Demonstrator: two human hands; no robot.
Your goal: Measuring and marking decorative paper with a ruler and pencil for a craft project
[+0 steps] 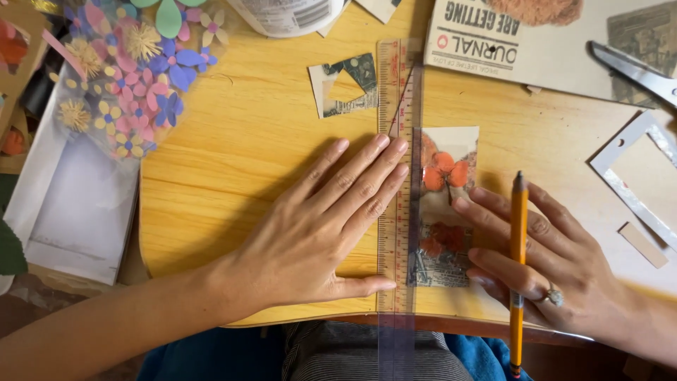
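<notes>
In the centre of the frame, the left hand [331, 226] lies flat and open on the long clear plastic ruler [396, 183]. The right hand [543, 261] grips an orange pencil [518, 261], its fingertips touching the thin printed paper picture [444, 204]. The paper looks light and slippery; it is best pressed flat.

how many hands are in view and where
2. Left hand lies flat on the clear ruler. Right hand holds an orange pencil and touches the picture strip beside it.
</notes>
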